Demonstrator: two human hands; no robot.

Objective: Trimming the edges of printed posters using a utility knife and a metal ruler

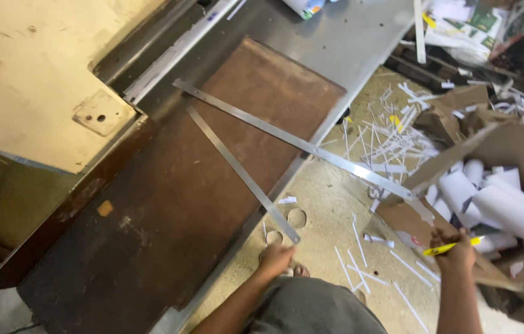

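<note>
My left hand hangs below the near end of a long metal ruler that lies slantwise on a dark brown board; its fingers look curled and hold nothing I can see. A second, longer metal ruler crosses the board and sticks out past the table edge. My right hand is closed around a yellow utility knife, held over the edge of a cardboard box with several white paper rolls inside.
The board rests on a grey metal table. White paper strips litter the concrete floor to the right. A cream wall surface is at the left. More paper scraps and boxes are piled at the top right.
</note>
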